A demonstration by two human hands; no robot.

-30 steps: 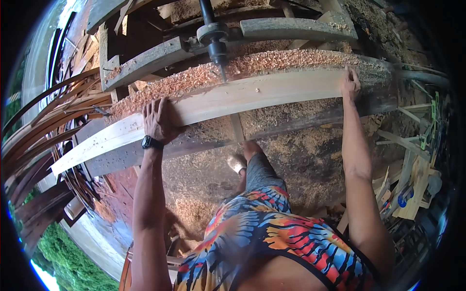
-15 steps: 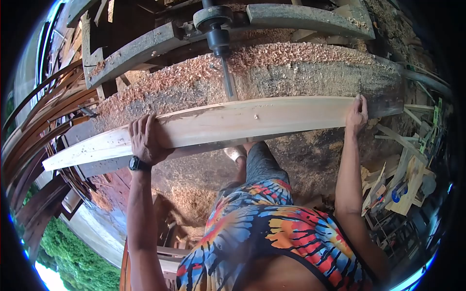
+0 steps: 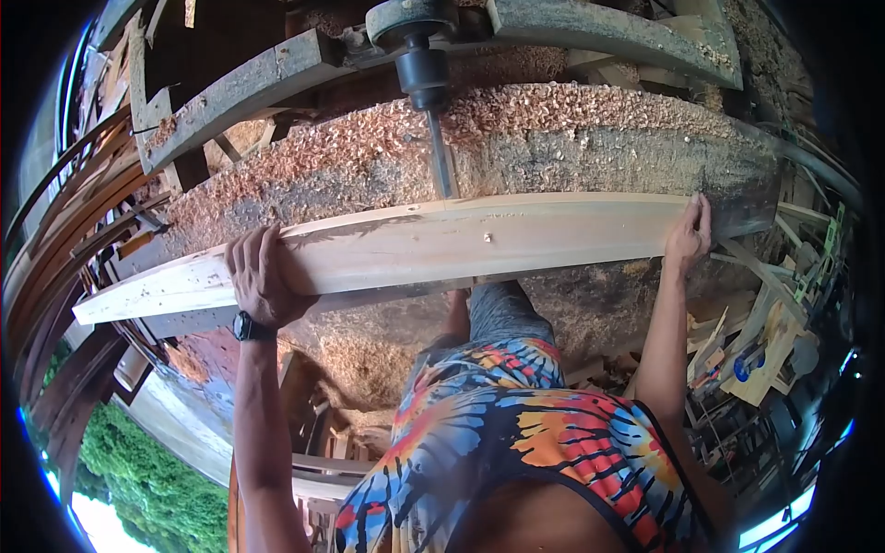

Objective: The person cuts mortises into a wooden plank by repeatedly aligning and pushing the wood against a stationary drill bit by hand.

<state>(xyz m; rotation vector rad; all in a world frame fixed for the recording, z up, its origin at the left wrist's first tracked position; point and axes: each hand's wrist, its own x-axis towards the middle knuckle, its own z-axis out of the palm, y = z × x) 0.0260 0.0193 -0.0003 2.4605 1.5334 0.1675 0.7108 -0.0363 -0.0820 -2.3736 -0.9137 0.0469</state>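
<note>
A long, pale wooden plank [image 3: 572, 230] with a curved far edge lies across the workbench in front of me. My left hand [image 3: 265, 279], with a dark watch at the wrist, grips it left of the middle, fingers over the top face. At the right end, my right hand [image 3: 690, 235] holds the plank's edge, its fingers at the far side. Between the hands, a long metal bit [image 3: 442, 166] in a dark chuck [image 3: 422, 78] points at the far edge, its tip at or against the wood. A small dark mark shows on that edge just left of the tip.
Wood chips [image 3: 572, 101] cover the far part of the bench [image 3: 636, 166]. Behind stands a heavy timber frame [image 3: 608, 32]. Stacked wood strips [image 3: 74, 230] crowd the left, and offcuts [image 3: 770, 355] lie at the right. Sawdust [image 3: 355, 364] is heaped below the plank.
The plank has slid slightly left relative to the bit, and the small dark mark now shows beside the tip. My left hand has moved a little left; both hands keep hold. The view has tilted slightly.
</note>
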